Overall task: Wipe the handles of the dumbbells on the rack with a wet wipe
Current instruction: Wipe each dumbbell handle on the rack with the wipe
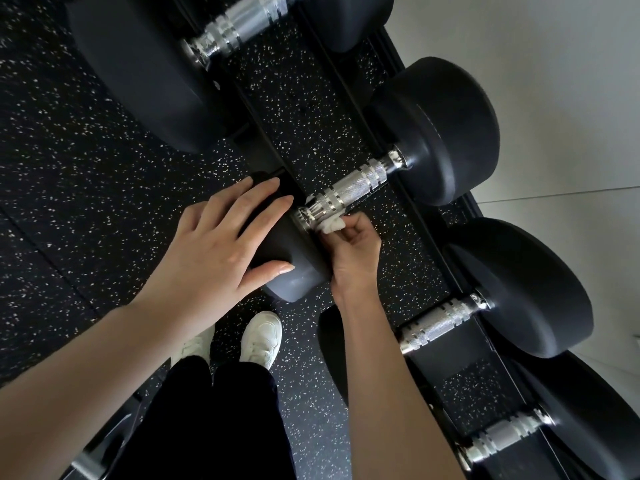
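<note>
The wipe [330,225] is pinched by the right hand [349,245] against the near end of a dumbbell [443,133] handle [349,192] resting in the rack [427,225]; its near head [294,282] is covered by the flat, straight-fingered left hand [221,244].

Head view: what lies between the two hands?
In the head view, the dumbbell's near black head: the left hand rests flat on it, the right hand pinches the wet wipe at the handle.

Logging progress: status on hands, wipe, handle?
Left hand flat on dumbbell head. Right hand pinches wet wipe against handle, near end. Nothing blocking.
</note>
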Motion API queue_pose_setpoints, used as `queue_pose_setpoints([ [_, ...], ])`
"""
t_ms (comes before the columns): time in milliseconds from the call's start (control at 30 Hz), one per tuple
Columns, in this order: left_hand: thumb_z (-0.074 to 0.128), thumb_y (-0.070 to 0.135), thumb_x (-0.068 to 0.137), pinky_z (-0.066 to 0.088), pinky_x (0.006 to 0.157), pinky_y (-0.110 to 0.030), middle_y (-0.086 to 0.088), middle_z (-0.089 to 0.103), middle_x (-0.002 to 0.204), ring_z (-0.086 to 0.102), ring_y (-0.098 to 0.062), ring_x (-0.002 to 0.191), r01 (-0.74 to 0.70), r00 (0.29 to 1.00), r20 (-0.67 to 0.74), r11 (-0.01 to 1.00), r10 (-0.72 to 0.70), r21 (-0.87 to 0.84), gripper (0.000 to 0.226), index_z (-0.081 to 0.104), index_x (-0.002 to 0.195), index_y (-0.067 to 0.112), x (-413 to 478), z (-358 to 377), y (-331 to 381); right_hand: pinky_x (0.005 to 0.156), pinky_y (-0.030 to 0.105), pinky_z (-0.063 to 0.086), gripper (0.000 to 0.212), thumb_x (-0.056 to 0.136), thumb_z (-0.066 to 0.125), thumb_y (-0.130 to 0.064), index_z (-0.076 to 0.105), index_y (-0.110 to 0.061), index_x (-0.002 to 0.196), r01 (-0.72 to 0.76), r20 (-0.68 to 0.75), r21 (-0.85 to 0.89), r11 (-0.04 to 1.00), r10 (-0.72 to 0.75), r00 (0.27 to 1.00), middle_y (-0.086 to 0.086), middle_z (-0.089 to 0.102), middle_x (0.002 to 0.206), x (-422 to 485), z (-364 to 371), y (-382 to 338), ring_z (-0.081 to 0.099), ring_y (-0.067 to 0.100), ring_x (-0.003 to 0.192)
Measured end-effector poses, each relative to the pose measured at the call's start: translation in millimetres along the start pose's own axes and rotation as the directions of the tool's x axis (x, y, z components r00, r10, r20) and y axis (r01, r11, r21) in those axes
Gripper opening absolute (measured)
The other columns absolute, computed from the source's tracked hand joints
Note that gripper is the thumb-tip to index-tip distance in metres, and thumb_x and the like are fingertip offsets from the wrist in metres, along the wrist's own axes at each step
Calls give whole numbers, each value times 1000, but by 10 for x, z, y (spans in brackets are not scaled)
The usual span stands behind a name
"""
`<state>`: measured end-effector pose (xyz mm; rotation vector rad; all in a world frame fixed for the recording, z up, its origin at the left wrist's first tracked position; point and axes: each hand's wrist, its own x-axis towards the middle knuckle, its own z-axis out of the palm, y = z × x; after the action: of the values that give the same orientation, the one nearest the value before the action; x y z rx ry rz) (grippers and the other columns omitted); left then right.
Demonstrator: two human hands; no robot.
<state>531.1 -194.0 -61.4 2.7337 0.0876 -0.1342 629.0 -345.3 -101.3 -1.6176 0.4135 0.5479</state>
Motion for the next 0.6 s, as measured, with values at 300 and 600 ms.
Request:
queue_pose_setpoints([
  [300, 31, 60, 92, 36, 98, -45, -2, 34, 153, 35, -27, 138, 1, 1000, 2, 1000, -1, -13, 68, 38, 146, 18, -3, 10, -14, 82, 31, 52, 24, 77, 67, 11, 56, -11, 74, -13, -76, 33, 999, 16, 997, 6, 68, 80, -180, 43, -106, 66, 12, 78],
  [600, 36, 57, 89, 39, 96, -47, -3, 37, 152, 37, -28, 137, 18, 1000, 11, 999, -17, -39, 67, 42, 143, 18, 0, 3, -6, 71, 19, 53, 24, 77, 68, 8, 64, -14, 83, 50, -223, -202, 978, -96, 970, 7, 69, 86, -308, 122, -208, 67, 11, 78],
])
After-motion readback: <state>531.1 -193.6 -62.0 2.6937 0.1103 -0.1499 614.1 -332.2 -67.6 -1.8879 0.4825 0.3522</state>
